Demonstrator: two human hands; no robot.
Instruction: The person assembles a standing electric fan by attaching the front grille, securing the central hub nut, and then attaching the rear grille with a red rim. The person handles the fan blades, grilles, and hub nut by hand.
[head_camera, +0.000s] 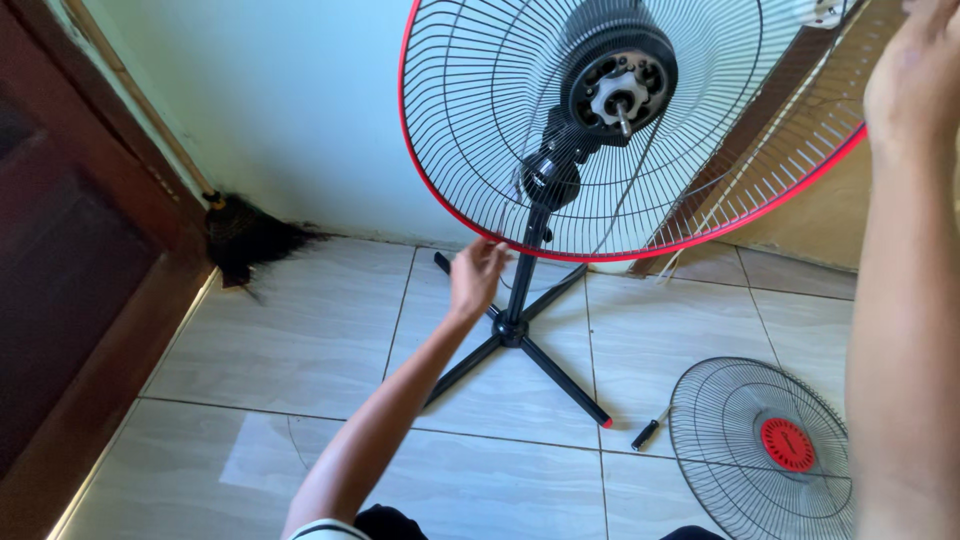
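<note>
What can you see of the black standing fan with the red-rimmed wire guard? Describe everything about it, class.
The black standing fan stands upright on the tiled floor on a cross-shaped base with red-tipped legs. Its round black wire rear guard, edged in red, tilts toward the camera. The front grille and blades are off, baring the motor hub and its shaft. The left hand touches the guard's lower rim; the right hand is at its upper right edge.

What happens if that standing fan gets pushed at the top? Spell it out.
The fan would probably tip easily: its wide rear guard and motor sit high on a thin pole. The cross base on smooth tile may slide. The wire guard likely flexes under the left hand.
</note>
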